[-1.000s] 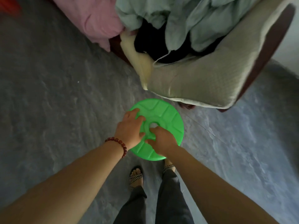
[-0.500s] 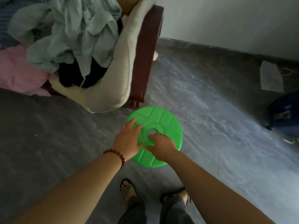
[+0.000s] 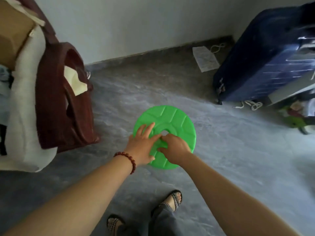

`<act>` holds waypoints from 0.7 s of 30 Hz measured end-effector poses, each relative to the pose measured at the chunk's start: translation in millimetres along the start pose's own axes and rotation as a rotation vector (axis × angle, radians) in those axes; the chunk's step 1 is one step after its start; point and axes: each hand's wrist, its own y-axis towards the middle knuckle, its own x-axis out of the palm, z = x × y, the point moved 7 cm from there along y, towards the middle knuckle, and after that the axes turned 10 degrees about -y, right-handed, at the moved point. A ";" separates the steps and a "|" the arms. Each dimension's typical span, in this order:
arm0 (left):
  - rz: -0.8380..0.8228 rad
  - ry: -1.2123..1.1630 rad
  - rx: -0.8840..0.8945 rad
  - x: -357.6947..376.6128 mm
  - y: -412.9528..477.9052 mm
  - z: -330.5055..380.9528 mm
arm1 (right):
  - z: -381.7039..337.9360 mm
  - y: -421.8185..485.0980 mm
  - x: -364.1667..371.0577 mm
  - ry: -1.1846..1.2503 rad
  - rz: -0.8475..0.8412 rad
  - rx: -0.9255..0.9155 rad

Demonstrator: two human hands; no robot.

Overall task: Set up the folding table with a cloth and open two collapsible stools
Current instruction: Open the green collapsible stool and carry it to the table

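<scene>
A person's sandalled feet (image 3: 172,200) stand on the grey floor (image 3: 230,159), directly below and nearer than the collapsed green stool (image 3: 177,120), which is held out flat as a round disc, its top face turned up. Both hands are on the stool's near half. The left hand (image 3: 143,143), with a bead bracelet (image 3: 127,158) at the wrist, lies with its fingers spread fairly straight across the near-left of the face; whether the thumb hooks under the rim cannot be told. The right hand (image 3: 175,149) has its fingers curled at the rim of the central hole, gripping there, so it is the closer hand to the hub. The disc has no long axis. It would likely open along the line through that hole, with top and base drawn apart, and that step is not yet done. A dark red armchair (image 3: 64,99) sits left of the stool. A navy suitcase (image 3: 265,62) stands beyond it to the right, with a sheet of paper (image 3: 205,59) by the wall (image 3: 136,23). No folding table or cloth is in view.
</scene>
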 end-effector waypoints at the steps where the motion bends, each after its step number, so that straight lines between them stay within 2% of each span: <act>1: -0.034 0.034 0.015 -7.9 5.3 20.8 | 17.9 -6.9 -13.2 0.016 0.015 0.019; 4: -0.099 0.251 0.049 -36.2 16.0 84.8 | 68.5 -33.6 -57.5 0.038 0.070 0.061; 7: -0.016 0.452 0.135 -69.3 18.8 155.5 | 115.4 -68.8 -97.5 0.061 0.122 0.112; 9: 0.033 0.485 0.211 -88.4 20.4 199.5 | 145.0 -93.8 -119.9 0.078 0.145 0.158; 14: 0.009 0.587 0.351 -117.8 28.3 290.1 | 209.7 -154.7 -162.3 0.121 0.191 0.261; 21: -0.002 0.740 0.651 -143.8 32.5 414.7 | 274.7 -237.5 -209.0 0.210 0.276 0.388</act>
